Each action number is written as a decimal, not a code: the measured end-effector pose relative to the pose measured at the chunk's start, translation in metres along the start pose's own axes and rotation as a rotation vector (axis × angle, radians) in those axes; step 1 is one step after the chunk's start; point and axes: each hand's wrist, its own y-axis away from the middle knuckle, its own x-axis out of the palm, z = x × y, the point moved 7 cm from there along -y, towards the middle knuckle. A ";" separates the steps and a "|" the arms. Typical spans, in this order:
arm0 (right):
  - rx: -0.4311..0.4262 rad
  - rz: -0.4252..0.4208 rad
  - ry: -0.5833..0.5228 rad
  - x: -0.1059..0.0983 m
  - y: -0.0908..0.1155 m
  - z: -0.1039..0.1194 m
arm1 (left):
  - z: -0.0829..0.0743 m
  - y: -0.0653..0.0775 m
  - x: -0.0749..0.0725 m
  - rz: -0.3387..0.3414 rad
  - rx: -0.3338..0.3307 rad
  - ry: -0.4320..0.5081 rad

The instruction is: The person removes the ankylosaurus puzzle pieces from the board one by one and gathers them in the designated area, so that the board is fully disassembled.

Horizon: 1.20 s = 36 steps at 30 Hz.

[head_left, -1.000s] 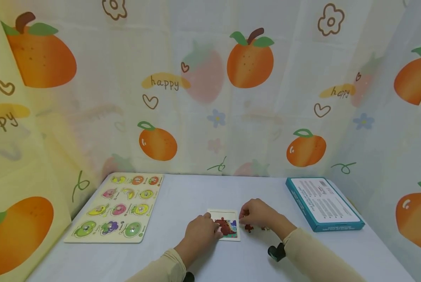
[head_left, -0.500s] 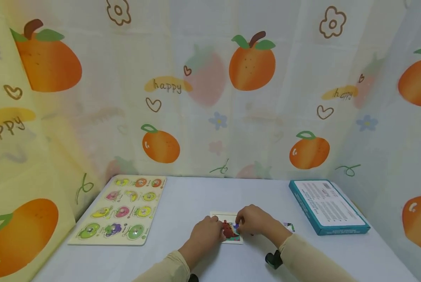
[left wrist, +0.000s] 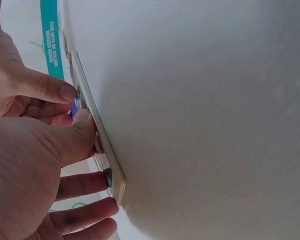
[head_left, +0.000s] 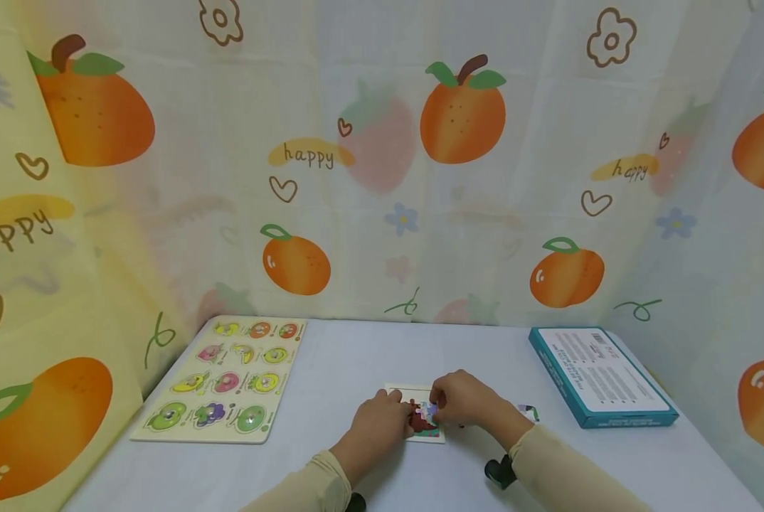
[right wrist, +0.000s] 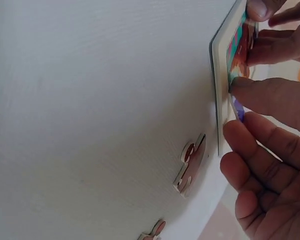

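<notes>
A small framed jigsaw puzzle lies on the white table, its picture showing a brown-red figure. My left hand rests on its left part, thumb on the near side and straight fingers at the left edge in the left wrist view. Over the puzzle's right part, my right hand pinches a purplish puzzle piece between thumb and index finger, right at the picture. A loose brown puzzle piece lies beside the frame, with another piece farther off. Part of the picture is hidden under my fingers.
A fruit puzzle board lies at the left. A teal box with a white label lies at the right. Beside my right wrist is a loose coloured piece. A printed fruit curtain hangs behind the table.
My right hand has moved left from beside the frame onto the puzzle's right part, bringing the purplish piece to the picture. My left hand stays on the puzzle. The view has shifted slightly.
</notes>
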 end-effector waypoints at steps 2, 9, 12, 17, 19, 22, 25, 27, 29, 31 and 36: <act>-0.012 -0.008 -0.008 0.000 0.000 0.001 | -0.001 0.001 -0.001 -0.002 0.005 -0.016; -0.014 -0.023 0.058 0.001 -0.001 0.001 | -0.002 0.002 -0.002 -0.019 0.006 -0.019; -0.028 -0.025 0.131 0.001 -0.001 0.005 | -0.002 0.003 -0.002 -0.018 0.005 -0.017; 0.006 -0.074 0.061 -0.001 0.004 0.004 | -0.001 0.001 0.002 -0.022 0.009 -0.010; 0.031 -0.107 -0.023 -0.004 0.008 0.001 | 0.000 0.001 0.005 -0.021 0.005 -0.009; 0.093 -0.110 -0.153 -0.014 0.020 -0.006 | 0.002 0.001 0.009 -0.008 -0.006 -0.005; 0.195 -0.066 -0.251 -0.023 0.036 -0.019 | 0.002 0.002 0.009 0.001 -0.004 0.009; 0.259 -0.036 -0.299 -0.027 0.045 -0.027 | 0.002 0.003 0.006 -0.005 0.003 0.016; 0.290 -0.022 -0.336 -0.030 0.052 -0.032 | 0.002 0.003 0.003 -0.012 0.005 0.016; 0.289 -0.013 -0.373 -0.029 0.054 -0.035 | 0.003 0.003 0.002 -0.015 -0.002 0.019; 0.258 0.023 -0.396 -0.020 0.059 -0.040 | 0.000 0.000 0.005 -0.015 0.005 0.039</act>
